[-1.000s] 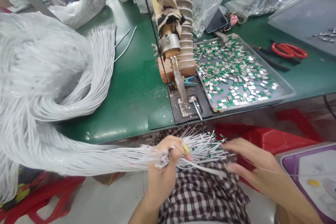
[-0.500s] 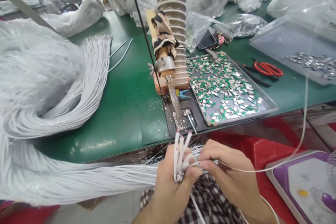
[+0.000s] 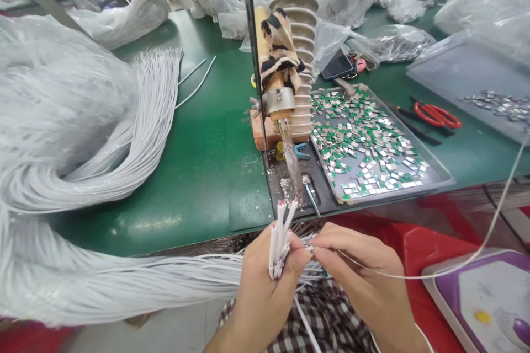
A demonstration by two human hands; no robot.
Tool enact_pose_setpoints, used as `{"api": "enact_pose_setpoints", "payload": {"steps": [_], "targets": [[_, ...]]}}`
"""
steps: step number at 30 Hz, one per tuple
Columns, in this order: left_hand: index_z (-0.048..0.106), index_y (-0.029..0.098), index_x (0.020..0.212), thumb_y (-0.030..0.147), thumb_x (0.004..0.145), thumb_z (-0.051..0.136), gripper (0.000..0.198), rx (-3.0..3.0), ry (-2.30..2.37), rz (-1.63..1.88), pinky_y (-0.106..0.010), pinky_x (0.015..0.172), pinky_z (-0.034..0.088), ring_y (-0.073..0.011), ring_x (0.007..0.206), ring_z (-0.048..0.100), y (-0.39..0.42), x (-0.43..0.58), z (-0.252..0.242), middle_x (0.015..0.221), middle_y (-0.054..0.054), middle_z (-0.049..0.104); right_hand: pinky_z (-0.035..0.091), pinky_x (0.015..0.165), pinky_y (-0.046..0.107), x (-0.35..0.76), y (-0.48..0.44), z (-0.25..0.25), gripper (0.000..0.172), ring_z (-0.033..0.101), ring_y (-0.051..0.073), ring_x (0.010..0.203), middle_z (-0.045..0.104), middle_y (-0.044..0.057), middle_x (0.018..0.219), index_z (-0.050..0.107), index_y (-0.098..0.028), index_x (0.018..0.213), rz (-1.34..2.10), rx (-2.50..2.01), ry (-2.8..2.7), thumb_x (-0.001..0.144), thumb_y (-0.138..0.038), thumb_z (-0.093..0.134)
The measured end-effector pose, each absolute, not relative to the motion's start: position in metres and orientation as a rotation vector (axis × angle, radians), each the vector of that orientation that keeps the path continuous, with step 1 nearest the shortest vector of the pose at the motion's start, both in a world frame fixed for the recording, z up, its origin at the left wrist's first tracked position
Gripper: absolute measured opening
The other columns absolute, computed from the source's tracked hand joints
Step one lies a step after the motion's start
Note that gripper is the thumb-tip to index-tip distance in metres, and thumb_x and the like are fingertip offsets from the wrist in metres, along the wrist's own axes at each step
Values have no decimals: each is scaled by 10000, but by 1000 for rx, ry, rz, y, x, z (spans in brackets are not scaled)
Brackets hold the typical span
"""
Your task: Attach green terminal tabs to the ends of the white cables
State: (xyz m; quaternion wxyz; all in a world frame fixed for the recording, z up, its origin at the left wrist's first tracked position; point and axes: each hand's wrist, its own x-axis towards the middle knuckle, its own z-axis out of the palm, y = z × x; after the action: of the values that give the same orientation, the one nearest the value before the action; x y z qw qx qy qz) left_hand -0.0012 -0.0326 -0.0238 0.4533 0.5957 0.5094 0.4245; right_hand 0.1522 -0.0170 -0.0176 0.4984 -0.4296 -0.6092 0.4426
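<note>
My left hand is closed around a bunch of white cables, whose short cut ends with reddish tips stick up between thumb and fingers. Just to its right, my right hand pinches a thin pale wire that curves away to the right. The fingertips of both hands nearly meet, and what lies between them is too small to make out. Beyond the hands, a soldering iron is clamped with its tip pointing down to a dark plate. A thick bundle of white cables runs in from the left.
A clear tray of small green-and-silver boards stands right of the iron. Red-handled pliers lie beyond it. A ribbed hose rises behind the iron. Coiled cables cover the bench's left. A purple-and-white device sits lower right.
The view has shifted, so the bench items appear farther right. My right fingertips have come closer to my left thumb. Both hands keep their holds.
</note>
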Motion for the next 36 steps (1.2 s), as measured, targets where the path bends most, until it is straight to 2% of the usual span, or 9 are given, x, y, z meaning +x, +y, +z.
{"api": "enact_pose_setpoints", "payload": {"steps": [4,10,12,15,18,25,28,32,36], "targets": [[548,209,758,237,941,565,186,1454,1237,1077,-231,605,353,-116,630,446,-28,-2,-24,694,43,487,442,556,143,153,-15,-16,159,594,64,615,680,-56,711,708,-255,832,1191,-1054,-1433,870,-123,629],[609,195,741,261,919,605,191,1453,1174,1135,-242,594,344,-118,633,480,-26,-5,-30,706,28,539,386,502,181,161,-8,-8,247,466,79,546,536,-41,615,564,-189,692,1299,-1147,-1633,930,-208,500],[628,193,743,305,929,594,219,1379,1179,1197,-246,606,355,-124,642,496,-24,-6,-33,708,18,556,425,552,200,170,4,-8,247,525,97,583,588,-25,658,583,-192,730,1071,-1209,-1764,949,-216,471],[651,193,753,378,927,592,260,1172,1202,1309,-243,573,355,-111,602,468,-22,-7,-38,752,7,560,471,714,294,186,36,-14,246,626,177,764,684,44,816,645,-182,870,267,-1536,-1883,968,-229,424],[678,184,763,391,890,642,246,1068,1240,1352,-229,528,331,-88,583,438,-21,-4,-41,870,-13,565,450,762,389,196,72,-24,220,605,275,867,678,114,847,676,-156,847,98,-1681,-1918,927,-242,490],[681,172,840,338,860,672,167,1030,1362,1256,-221,496,326,-86,610,477,-23,1,-41,1064,-56,594,398,640,330,194,90,-31,128,597,218,715,672,75,770,691,-175,766,91,-1771,-1932,831,-148,584],[666,175,777,268,871,639,135,1037,1367,1272,-230,578,398,-133,741,571,-21,3,-34,1015,-47,617,396,612,319,198,80,-33,98,609,204,676,686,52,751,659,-183,742,127,-1738,-1848,821,-156,608],[656,184,731,206,883,600,163,1103,1328,1260,-242,708,465,-161,847,632,-17,5,-25,914,-38,690,444,550,266,196,60,-31,74,613,147,588,683,8,717,610,-192,866,207,-1639,-1649,905,-232,562],[665,186,721,156,871,589,171,1146,1298,1268,-241,787,499,-156,849,673,-14,7,-18,846,-26,734,480,482,187,178,30,-20,50,627,101,540,671,-31,661,660,-212,800,584,-1339,-1435,831,-213,700]]}}
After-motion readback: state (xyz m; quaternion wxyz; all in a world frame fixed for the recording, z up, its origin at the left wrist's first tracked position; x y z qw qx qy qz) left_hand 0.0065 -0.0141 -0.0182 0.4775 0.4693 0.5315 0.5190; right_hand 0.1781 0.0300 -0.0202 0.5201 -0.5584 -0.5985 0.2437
